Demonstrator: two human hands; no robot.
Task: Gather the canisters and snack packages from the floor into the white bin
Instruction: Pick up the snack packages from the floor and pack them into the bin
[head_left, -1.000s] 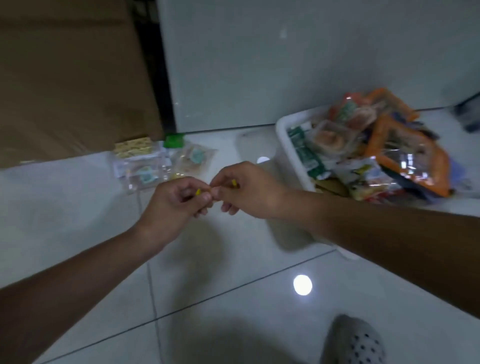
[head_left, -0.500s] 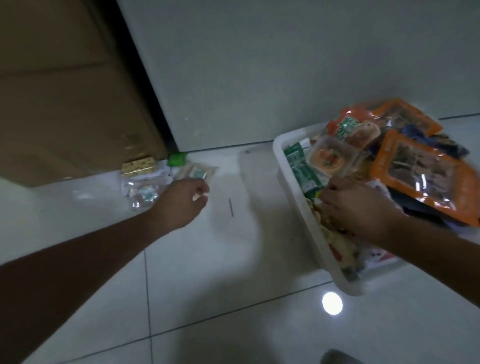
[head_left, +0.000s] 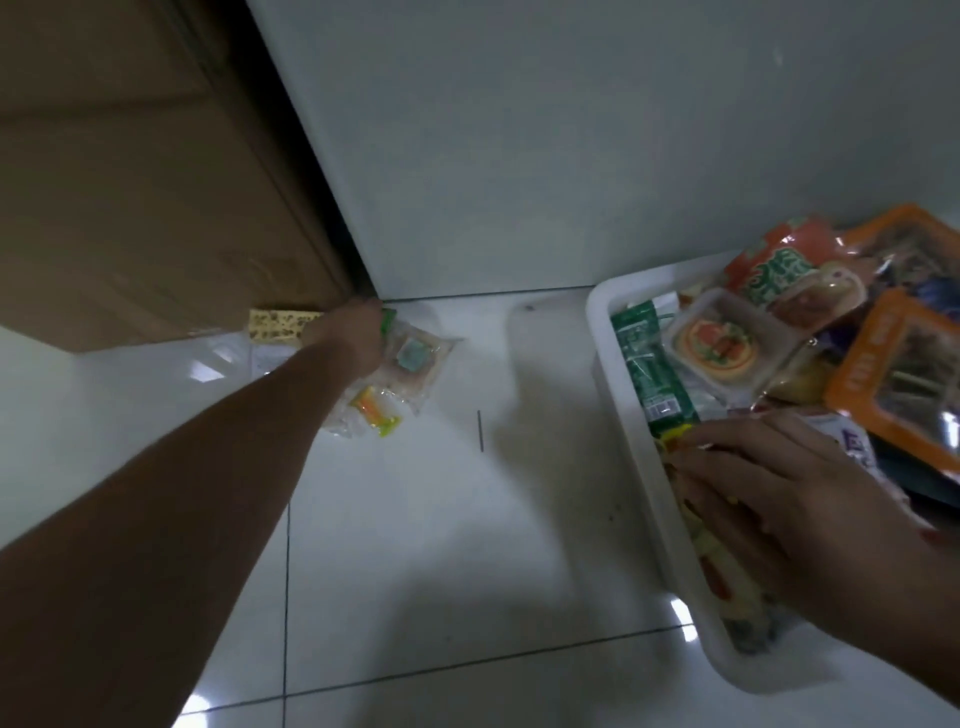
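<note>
Left hand (head_left: 349, 332) reached farther onto floor packets (head_left: 410, 364); labels unreadable.

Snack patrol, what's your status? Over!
Left hand reaching the floor snack packets by the wall. Right hand resting on snacks in the white bin. Nothing blocking.

The room is dim and grey-green, with light from overhead leaving small white glare spots on the glossy floor tiles (head_left: 415, 545) and a soft shadow beside the white bin (head_left: 631, 447). The whole view is soft and a little smeared, worst on the left hand (head_left: 353, 332) and the shiny packets. Straight lines bow toward the edges.
</note>
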